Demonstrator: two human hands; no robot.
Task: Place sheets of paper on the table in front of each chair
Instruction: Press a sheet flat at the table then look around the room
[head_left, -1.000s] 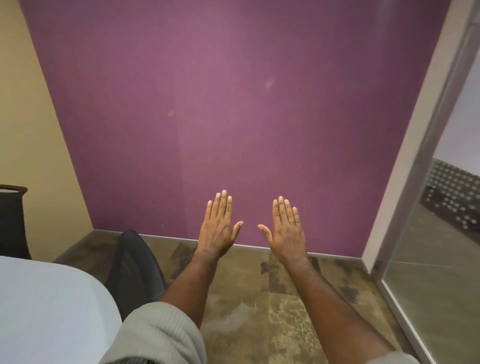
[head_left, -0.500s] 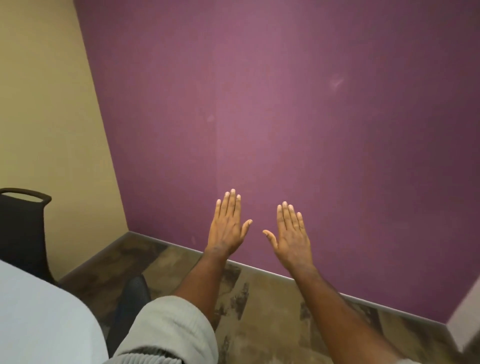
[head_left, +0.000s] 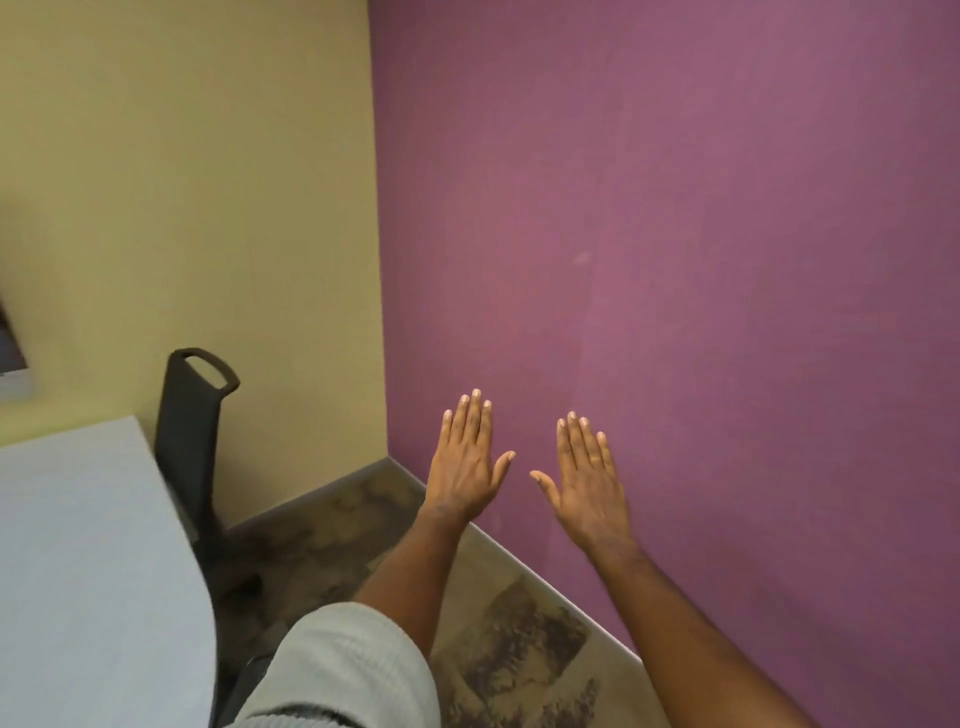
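Both hands, left (head_left: 464, 466) and right (head_left: 587, 488), flat, holding nothing.

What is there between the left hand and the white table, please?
In the head view, a black chair stands at the white table edge; patterned floor fills the remaining stretch to the left hand. No paper shows.

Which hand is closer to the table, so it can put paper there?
Probably the left hand. The table and the chair are on its side; the right hand is nearer the purple wall. Both hands are flat and hold no paper.
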